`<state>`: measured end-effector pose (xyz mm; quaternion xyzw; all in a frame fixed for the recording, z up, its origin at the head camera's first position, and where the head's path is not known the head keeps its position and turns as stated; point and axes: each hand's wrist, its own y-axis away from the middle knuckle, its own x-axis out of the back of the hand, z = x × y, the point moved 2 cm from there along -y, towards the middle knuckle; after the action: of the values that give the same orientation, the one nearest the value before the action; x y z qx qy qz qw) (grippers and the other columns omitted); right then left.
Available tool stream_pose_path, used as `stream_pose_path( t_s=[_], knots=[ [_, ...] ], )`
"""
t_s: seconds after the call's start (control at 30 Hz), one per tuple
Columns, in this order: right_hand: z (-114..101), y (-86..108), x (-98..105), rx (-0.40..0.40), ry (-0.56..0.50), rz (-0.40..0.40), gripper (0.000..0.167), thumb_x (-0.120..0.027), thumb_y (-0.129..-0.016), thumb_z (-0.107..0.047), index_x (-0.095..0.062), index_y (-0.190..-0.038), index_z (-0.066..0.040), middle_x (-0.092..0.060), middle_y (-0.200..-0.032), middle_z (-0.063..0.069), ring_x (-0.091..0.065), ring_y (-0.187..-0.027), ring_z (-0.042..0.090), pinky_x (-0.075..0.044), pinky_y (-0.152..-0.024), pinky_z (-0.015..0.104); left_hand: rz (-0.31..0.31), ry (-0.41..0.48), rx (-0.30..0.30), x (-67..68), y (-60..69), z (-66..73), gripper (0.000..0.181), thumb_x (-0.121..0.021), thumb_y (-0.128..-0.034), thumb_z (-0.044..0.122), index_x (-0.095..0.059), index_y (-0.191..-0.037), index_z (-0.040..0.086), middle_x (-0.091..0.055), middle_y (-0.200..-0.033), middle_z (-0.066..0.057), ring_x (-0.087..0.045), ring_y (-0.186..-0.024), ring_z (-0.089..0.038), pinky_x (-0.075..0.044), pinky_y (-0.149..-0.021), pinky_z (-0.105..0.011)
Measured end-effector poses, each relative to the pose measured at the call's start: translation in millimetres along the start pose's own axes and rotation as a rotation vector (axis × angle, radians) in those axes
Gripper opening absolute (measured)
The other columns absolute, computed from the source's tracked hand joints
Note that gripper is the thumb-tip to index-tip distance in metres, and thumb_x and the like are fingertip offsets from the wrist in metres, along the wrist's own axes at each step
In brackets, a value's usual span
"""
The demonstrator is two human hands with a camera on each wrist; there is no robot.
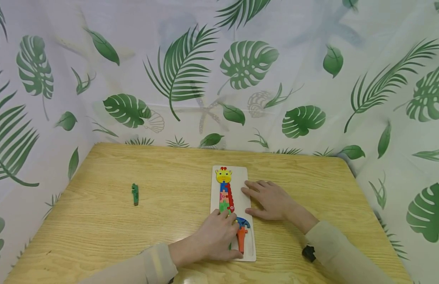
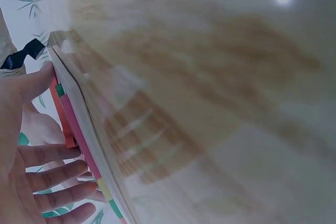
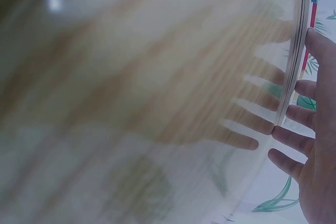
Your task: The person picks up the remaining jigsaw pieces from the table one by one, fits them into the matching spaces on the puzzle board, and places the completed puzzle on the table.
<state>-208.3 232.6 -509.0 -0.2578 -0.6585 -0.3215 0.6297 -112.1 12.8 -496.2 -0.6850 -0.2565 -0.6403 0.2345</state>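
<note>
A flat pale puzzle board [image 1: 247, 240] with a giraffe picture lies on the table, its yellow head piece [image 1: 224, 176] at the far end. Blue, pink, green and red pieces run down the neck, and an orange leg piece [image 1: 242, 240] sits at the near end. My left hand [image 1: 216, 236] lies over the lower part of the board and hides some pieces. Its fingers look fairly straight in the left wrist view, over the board's face. My right hand [image 1: 271, 200] rests at the board's right edge, with fingers extended and several fingertips on the board.
A small dark green puzzle piece [image 1: 135, 194] lies apart on the left of the wooden table [image 1: 169, 177]. A white leaf-patterned cloth [image 1: 191, 130] hangs behind the table and along both sides.
</note>
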Motion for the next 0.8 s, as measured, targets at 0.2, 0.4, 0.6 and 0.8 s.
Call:
stream_pose_path(
  t_s=[0.2,0.4,0.6,0.8],
  knots=[
    [0.6,-0.2,-1.1,-0.001,0.0,-0.004,0.076,-0.048,-0.1,-0.071,-0.049,-0.159,-0.023,-0.048,-0.165,0.008,-0.052,-0.147,0.037,-0.044,-0.12,0.061,-0.01,0.007,0.003,-1.0,-0.8,-1.0,0.077,-0.057,-0.0859,0.086,-0.075,-0.121,0.02,-0.07,-0.127,-0.001,-0.064,-0.119,-0.021,-0.055,-0.09,-0.036],
    [1.0,-0.4,-1.9,0.001,-0.004,0.004,0.075,-0.048,-0.1,-0.071,-0.049,-0.158,-0.023,-0.049,-0.165,0.008,-0.052,-0.146,0.037,-0.044,-0.119,0.061,-0.009,0.013,0.004,-0.2,-0.4,-1.4,0.077,-0.057,-0.0857,0.086,-0.075,-0.121,0.02,-0.07,-0.127,-0.001,-0.064,-0.117,-0.02,-0.055,-0.088,-0.036],
    [0.8,-0.5,-1.6,0.001,0.002,0.008,0.075,-0.048,-0.1,-0.071,-0.05,-0.158,-0.023,-0.049,-0.164,0.008,-0.053,-0.146,0.036,-0.045,-0.119,0.06,-0.01,-0.006,0.005,0.2,1.1,-1.6,0.076,-0.056,-0.0859,0.087,-0.077,-0.118,0.022,-0.071,-0.126,0.0,-0.064,-0.115,-0.019,-0.056,-0.087,-0.035],
    [-0.1,-0.4,-0.1,-0.001,0.01,0.007,0.075,-0.048,-0.1,-0.071,-0.05,-0.158,-0.023,-0.05,-0.164,0.008,-0.053,-0.146,0.036,-0.045,-0.119,0.059,-0.005,-0.023,-0.005,0.4,2.0,-1.8,0.077,-0.055,-0.0865,0.087,-0.077,-0.119,0.021,-0.071,-0.126,0.001,-0.064,-0.115,-0.018,-0.055,-0.086,-0.034]
  ],
)
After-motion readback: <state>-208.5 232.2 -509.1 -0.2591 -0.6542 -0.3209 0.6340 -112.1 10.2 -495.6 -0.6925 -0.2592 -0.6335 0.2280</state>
